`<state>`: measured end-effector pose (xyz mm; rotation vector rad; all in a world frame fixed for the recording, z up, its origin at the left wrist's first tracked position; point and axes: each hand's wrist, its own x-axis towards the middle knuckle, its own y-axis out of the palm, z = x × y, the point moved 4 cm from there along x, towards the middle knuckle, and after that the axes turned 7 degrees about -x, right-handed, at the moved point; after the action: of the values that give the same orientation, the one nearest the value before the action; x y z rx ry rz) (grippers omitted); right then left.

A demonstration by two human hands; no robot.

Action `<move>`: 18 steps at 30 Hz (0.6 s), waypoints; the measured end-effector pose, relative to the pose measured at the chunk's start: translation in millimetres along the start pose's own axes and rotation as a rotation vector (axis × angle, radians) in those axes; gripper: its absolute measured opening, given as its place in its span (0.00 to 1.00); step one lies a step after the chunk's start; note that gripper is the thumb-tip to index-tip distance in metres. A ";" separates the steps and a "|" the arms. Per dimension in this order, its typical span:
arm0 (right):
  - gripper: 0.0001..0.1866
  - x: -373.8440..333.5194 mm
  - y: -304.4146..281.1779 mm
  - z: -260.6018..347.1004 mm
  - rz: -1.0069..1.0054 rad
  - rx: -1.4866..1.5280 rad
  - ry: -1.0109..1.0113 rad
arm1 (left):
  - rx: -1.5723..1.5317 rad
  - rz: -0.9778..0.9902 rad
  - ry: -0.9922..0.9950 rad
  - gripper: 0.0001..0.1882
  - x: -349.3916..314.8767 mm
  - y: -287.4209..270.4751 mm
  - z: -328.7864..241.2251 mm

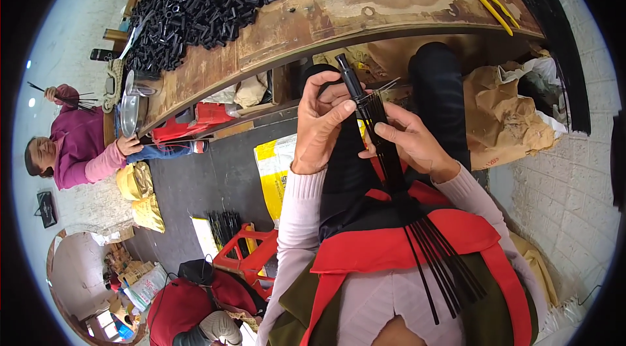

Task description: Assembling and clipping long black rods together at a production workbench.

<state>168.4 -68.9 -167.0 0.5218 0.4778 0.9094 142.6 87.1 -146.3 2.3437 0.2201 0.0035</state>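
Over my lap I hold a black umbrella frame (390, 166), a bundle of thin dark ribs with a tubular collar (351, 77) at its upper end. My left hand (319, 125) is closed round the collar's lower part, thumb and fingers pinching where the ribs join it. On the other side, my right hand (418, 145) grips the ribs a little lower down, its thumb lying along them. A few thin wire ends stick out above the right hand. The ribs' loose ends (443, 261) fan out across my red apron (404, 248).
A heap of black plastic tubes (208, 3) covers the left part of the wooden bench (326, 20). Yellow-handled pliers (492, 3) lie at its right. Brown paper sacking (505, 114) stands beside my knee. A red plastic stool (251, 258) and two people (78, 131) are at the left.
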 end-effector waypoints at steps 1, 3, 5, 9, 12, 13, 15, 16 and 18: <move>0.17 0.9 -1.9 0.0 -0.006 -0.001 -0.005 | -0.001 0.007 -0.004 0.25 1.2 -0.4 1.4; 0.16 2.4 -2.3 -2.0 0.050 0.079 0.032 | -0.112 0.037 -0.062 0.27 2.9 0.5 5.1; 0.16 2.5 -2.3 -1.7 0.035 0.051 0.010 | 0.019 0.005 -0.060 0.24 2.6 -2.8 3.1; 0.17 9.7 2.5 9.9 -0.006 -0.100 -0.060 | 0.345 -0.097 -0.041 0.14 -4.0 0.7 -16.2; 0.17 18.1 10.1 12.7 0.029 -0.150 -0.219 | 0.442 -0.059 0.071 0.12 -8.5 18.0 -38.1; 0.17 18.6 12.9 12.3 0.033 -0.135 -0.232 | 0.461 -0.056 0.068 0.12 -12.1 18.3 -39.0; 0.16 17.6 19.2 11.8 0.054 -0.285 -0.299 | 0.439 -0.020 0.150 0.11 -16.5 24.5 -44.1; 0.16 17.1 19.4 5.0 0.026 -0.196 -0.284 | 0.353 -0.008 0.137 0.12 -21.4 29.9 -42.0; 0.16 14.7 21.8 8.4 -0.008 -0.231 -0.316 | 0.230 0.005 0.094 0.16 -27.2 21.8 -37.3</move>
<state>167.9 -47.5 -149.6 0.4410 0.0863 0.8428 116.7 94.0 -102.9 2.5758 0.2732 0.0953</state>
